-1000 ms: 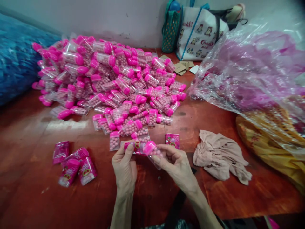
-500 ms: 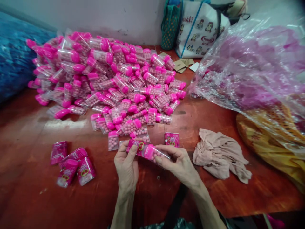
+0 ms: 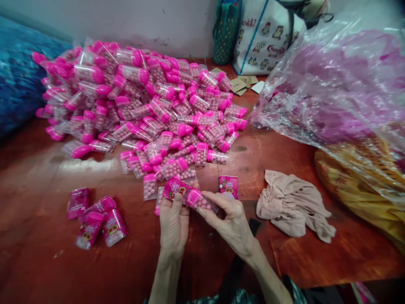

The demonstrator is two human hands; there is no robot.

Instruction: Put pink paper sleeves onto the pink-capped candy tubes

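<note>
My left hand (image 3: 173, 219) pinches a pink printed label sleeve (image 3: 176, 187) near the table's front middle. My right hand (image 3: 229, 219) grips a clear candy container with a pink cap (image 3: 199, 200), its capped end against the sleeve's mouth. Behind them rises a big pile of the same unlabelled containers (image 3: 142, 101) full of pink balls. Several labelled containers (image 3: 98, 219) lie in a small group at the front left. One loose pink label (image 3: 228, 185) lies flat just beyond my right hand.
A crumpled beige cloth (image 3: 292, 204) lies right of my hands on the red-brown table (image 3: 47, 177). A large clear plastic bag of pink stock (image 3: 335, 84) and a yellow bag (image 3: 363, 190) fill the right. Printed tote bags (image 3: 262, 38) stand against the back wall. A blue bag (image 3: 15, 76) is at the left.
My hands have come closer together and shifted slightly right. The container's pink cap now meets the label sleeve, which has tilted upward in my left hand.
</note>
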